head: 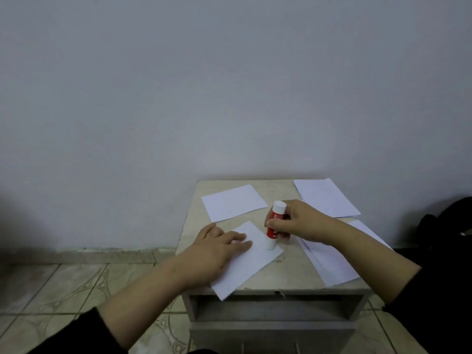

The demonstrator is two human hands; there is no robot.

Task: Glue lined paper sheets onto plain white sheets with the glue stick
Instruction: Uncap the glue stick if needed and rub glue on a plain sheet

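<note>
A red and white glue stick (274, 221) stands tip-down on a white sheet (251, 264) near the front of the small table (194, 226). My right hand (300, 221) grips the stick around its red body. My left hand (217, 249) lies flat on the sheet's left part, fingers straight, pressing it down. The sheet's near corner hangs over the table's front edge. Another white sheet (233, 202) lies at the back left. A pile of sheets (325, 196) lies at the back right, and more sheets (332, 261) lie at the right under my right forearm.
The table stands against a plain wall (229, 85), with an open shelf (270, 306) below its top. Patterned floor tiles (71, 284) spread to the left. A dark object (444, 218) sits at the far right.
</note>
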